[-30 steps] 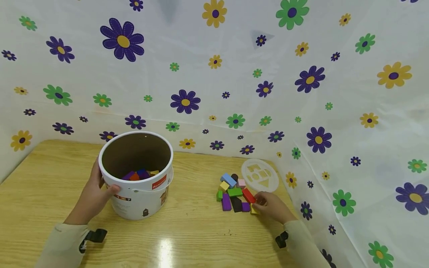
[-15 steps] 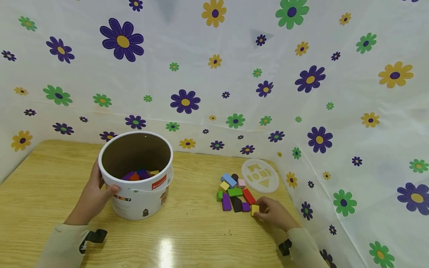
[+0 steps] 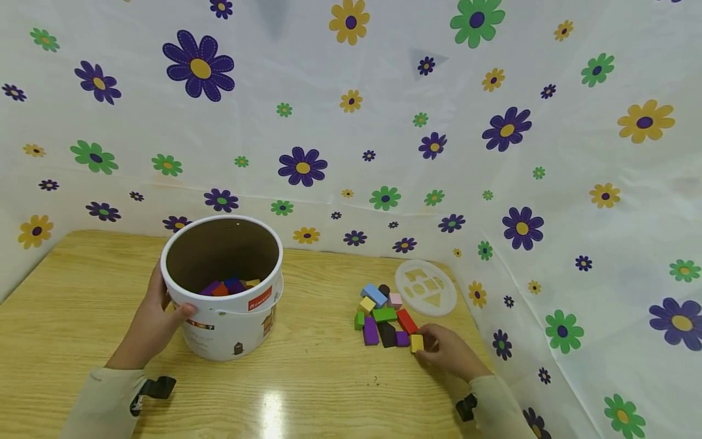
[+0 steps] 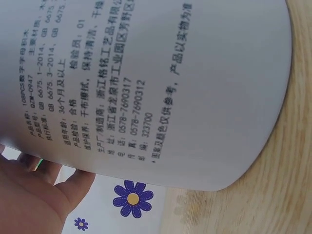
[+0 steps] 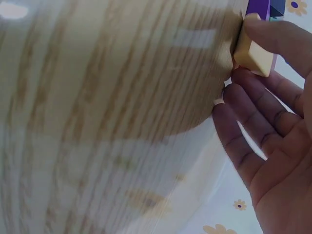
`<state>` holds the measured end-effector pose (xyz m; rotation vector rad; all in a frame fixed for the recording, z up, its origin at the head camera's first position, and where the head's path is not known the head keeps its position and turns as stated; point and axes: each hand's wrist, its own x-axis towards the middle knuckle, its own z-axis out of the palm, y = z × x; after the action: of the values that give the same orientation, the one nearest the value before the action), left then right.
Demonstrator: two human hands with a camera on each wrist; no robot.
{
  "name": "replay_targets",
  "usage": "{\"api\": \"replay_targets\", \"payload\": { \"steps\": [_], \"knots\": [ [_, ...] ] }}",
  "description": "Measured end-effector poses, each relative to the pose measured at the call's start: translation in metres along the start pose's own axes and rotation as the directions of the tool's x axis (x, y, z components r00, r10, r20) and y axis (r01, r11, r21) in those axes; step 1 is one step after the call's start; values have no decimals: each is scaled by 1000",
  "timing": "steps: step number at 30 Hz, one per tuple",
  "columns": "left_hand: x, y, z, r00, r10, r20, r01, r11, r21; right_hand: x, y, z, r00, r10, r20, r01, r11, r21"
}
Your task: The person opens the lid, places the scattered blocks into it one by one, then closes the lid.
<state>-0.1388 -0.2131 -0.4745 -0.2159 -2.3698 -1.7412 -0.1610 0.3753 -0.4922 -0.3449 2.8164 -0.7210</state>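
Gripping the bucket printed "QZM-0947", left fingers curl; right fingers pinch a yellow block

White bucket, red label on it. I log yellow block, red block. Wall sheet white, purple-green-yellow flowers; table yellowish wood grain; sleeves beige.

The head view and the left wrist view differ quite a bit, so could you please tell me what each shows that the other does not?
Only the head view: the right hand pinching a yellow block, other loose blocks such as the red block, and the cut-out disc.
Only the left wrist view: readable rows of small print, including 323700.
Both: the left hand on the white bucket, the wooden table and flowered cloth.
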Motion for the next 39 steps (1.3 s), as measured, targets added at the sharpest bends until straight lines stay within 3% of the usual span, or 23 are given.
{"api": "replay_targets", "payload": {
  "steps": [14,22,28,39],
  "knots": [
    [1,1,0,1000,4,0,-4,1000,0,2,-2,-1,998,59,-4,-58,998,11],
    [2,1,0,1000,0,3,0,1000,0,-2,-2,-1,999,41,-13,-40,998,47],
    [1,0,0,1000,-4,4,4,1000,3,-1,-6,-1,995,32,-96,-23,996,89],
    [-1,-1,0,1000,-1,-4,1,1000,4,8,-22,-3,954,-115,-275,162,975,153]
  ]
}}
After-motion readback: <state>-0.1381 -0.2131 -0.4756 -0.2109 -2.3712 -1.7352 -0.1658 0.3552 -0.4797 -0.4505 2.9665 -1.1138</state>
